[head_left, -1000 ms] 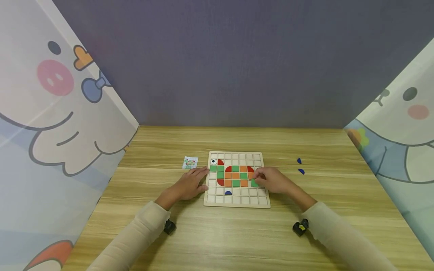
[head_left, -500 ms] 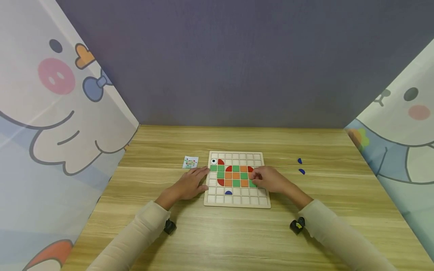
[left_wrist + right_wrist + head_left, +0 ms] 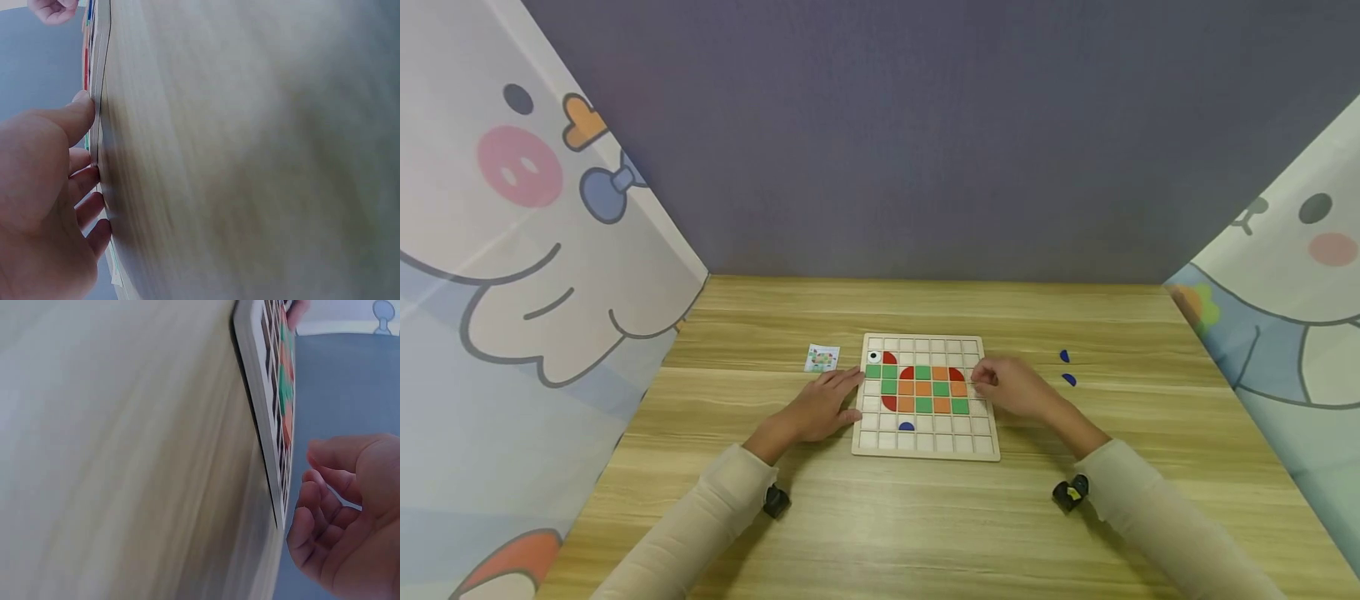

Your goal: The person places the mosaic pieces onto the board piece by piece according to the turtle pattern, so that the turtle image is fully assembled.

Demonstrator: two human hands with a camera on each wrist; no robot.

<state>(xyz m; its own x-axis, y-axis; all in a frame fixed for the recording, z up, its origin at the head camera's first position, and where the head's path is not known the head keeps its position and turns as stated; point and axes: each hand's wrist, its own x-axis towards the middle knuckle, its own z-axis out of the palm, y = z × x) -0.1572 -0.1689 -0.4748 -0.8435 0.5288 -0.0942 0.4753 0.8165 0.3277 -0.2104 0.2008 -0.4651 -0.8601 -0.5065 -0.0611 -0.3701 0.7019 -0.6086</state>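
Note:
A wooden grid board (image 3: 925, 448) lies on the table with green, orange and red tiles in several of its cells. An eye tile (image 3: 874, 357) sits near its top left, and a blue half-round piece (image 3: 907, 427) lies in a lower cell. My left hand (image 3: 822, 407) rests its fingertips and thumb on the board's left edge. Over the right edge hovers my right hand (image 3: 1013, 387); in the right wrist view its fingers (image 3: 305, 534) are loosely curled with nothing between them. The nearest tiles are an orange tile (image 3: 958, 388) and a green tile (image 3: 960, 407).
Two blue half-round pieces, one (image 3: 1064, 356) above the other (image 3: 1069, 380), lie on the table (image 3: 880, 525) to the right of the board. A small printed pattern card (image 3: 822, 358) lies left of it. A grey wall (image 3: 925, 142) closes off the table's far side.
The green tile in my right hand went into a cell at the right end of the coloured row and was let go. That hand has since lifted and moved right. My left hand stayed put.

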